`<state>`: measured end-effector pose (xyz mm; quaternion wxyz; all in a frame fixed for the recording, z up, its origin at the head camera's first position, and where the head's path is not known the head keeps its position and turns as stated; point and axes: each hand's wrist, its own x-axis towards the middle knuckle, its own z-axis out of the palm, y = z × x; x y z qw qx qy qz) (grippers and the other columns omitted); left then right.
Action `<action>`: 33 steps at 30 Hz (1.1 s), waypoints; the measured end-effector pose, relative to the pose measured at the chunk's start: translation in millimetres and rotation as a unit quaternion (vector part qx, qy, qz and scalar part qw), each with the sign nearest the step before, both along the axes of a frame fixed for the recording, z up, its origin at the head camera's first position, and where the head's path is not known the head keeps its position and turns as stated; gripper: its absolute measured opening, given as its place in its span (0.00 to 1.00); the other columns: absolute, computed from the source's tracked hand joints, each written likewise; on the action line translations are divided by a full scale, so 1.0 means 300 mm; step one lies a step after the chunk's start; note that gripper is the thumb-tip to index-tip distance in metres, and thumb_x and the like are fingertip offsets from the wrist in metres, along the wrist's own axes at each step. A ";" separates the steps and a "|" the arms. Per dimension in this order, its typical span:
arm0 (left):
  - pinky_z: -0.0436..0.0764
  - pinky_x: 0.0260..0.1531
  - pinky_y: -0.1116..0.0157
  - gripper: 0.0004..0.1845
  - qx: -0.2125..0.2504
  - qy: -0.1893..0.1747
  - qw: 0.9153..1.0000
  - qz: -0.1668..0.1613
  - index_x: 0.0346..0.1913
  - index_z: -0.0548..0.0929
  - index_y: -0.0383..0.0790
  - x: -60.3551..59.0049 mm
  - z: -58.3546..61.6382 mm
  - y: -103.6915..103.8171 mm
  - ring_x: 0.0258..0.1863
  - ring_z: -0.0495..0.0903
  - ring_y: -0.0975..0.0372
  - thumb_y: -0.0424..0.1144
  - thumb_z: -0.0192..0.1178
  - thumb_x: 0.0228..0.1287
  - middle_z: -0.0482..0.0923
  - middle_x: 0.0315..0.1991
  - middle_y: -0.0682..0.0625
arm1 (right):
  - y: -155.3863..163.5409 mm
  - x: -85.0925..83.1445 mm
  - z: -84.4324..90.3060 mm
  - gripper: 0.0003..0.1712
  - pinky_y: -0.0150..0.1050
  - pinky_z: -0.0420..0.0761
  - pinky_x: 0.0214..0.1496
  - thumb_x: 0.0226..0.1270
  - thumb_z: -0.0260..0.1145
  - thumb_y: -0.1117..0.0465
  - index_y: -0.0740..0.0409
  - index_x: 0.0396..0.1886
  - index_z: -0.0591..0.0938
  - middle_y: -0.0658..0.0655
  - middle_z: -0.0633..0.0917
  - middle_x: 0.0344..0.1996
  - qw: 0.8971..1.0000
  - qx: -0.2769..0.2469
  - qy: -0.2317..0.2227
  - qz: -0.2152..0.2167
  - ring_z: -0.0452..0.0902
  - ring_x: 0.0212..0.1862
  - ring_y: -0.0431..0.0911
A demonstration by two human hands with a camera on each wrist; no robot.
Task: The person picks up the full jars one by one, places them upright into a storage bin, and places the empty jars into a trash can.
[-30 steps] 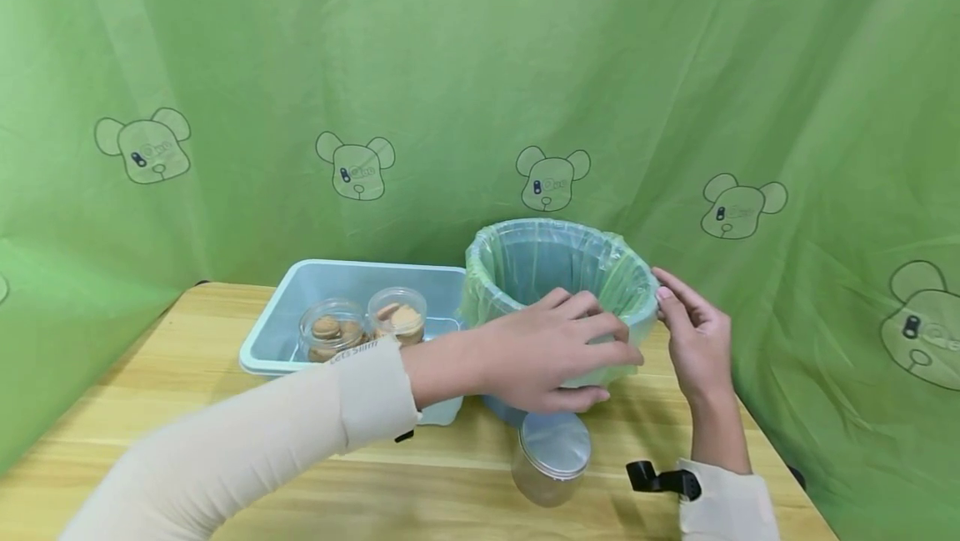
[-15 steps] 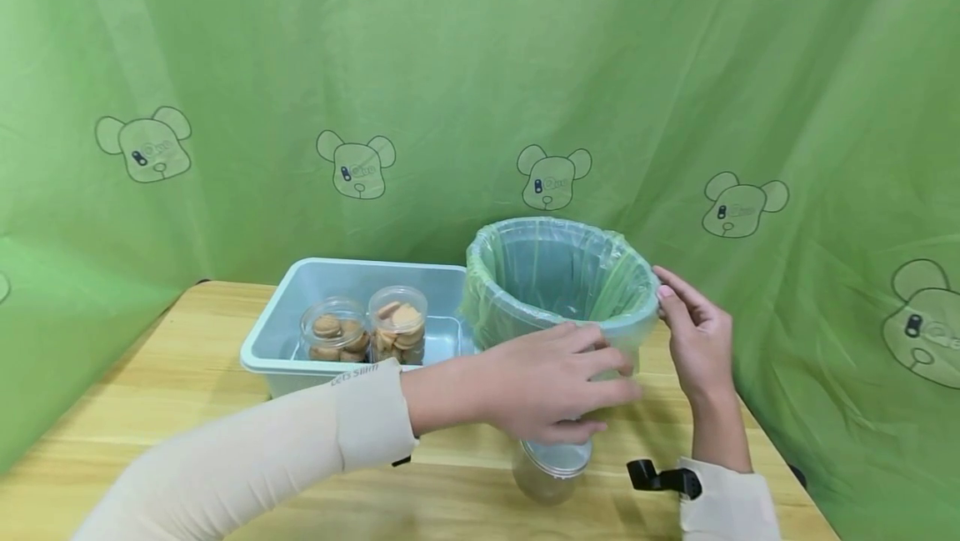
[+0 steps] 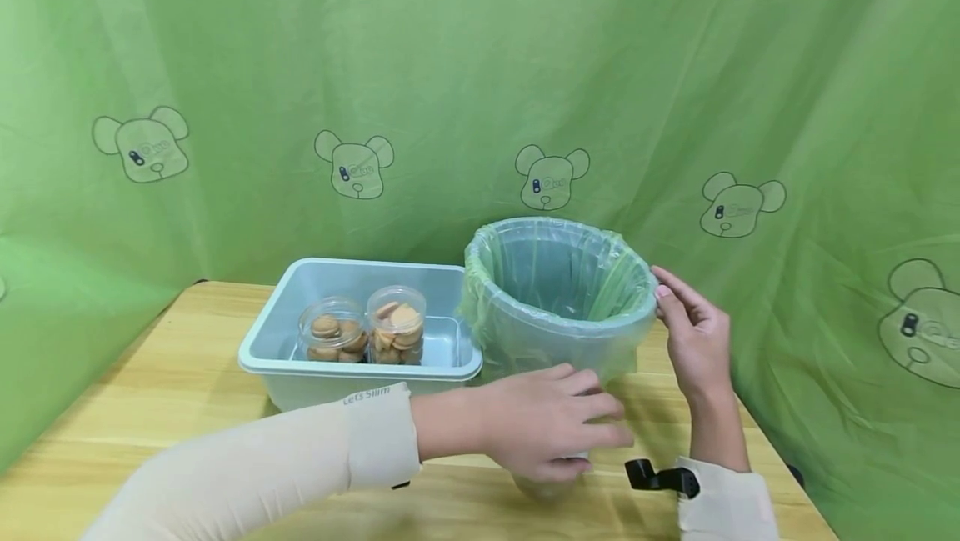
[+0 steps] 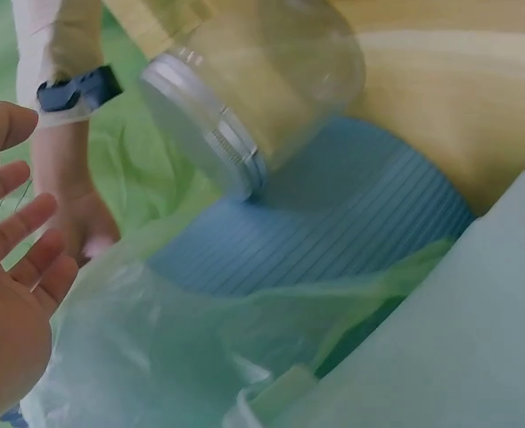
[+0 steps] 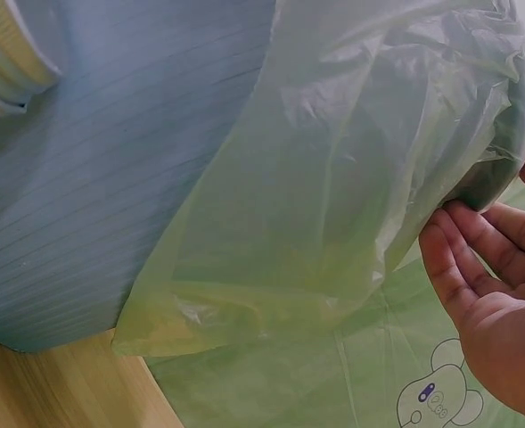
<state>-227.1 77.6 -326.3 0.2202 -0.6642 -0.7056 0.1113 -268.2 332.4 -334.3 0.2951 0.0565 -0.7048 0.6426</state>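
Observation:
A blue ribbed bin (image 4: 333, 223) stands on the table, lined with a thin translucent green bag (image 3: 498, 320) folded over its rim. My right hand (image 3: 697, 345) pinches the bin's right rim through the bag, thumb on one side and fingers on the other. In front of the bin is a clear jar (image 4: 280, 76) with a silver lid (image 4: 195, 120), mostly hidden behind my left hand in the head view. My left hand (image 3: 555, 424) hovers over the jar with fingers spread and loosely bent. The left wrist view has a gap between that hand and the jar.
Left of the bin, close to it, sits a light blue tray (image 3: 360, 369) holding two clear jars of cookies, one jar (image 3: 333, 333) beside the other jar (image 3: 397, 326). Wooden table (image 3: 150, 391) lies beneath. A green curtain (image 3: 450, 49) hangs behind and at both sides.
My left hand has come down from the bin's front rim to the lidded jar, uncovering the bin's front and the cookie jars. The right hand keeps its hold on the rim.

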 end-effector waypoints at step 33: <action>0.68 0.68 0.63 0.36 -0.089 -0.096 0.988 0.084 0.80 0.59 0.54 -0.040 -0.181 0.011 0.69 0.62 0.59 0.64 0.48 0.76 0.62 0.75 0.53 | 0.001 0.002 0.000 0.22 0.24 0.80 0.50 0.76 0.65 0.58 0.64 0.65 0.81 0.45 0.89 0.46 1.000 0.002 0.005 0.008 0.83 0.45 0.37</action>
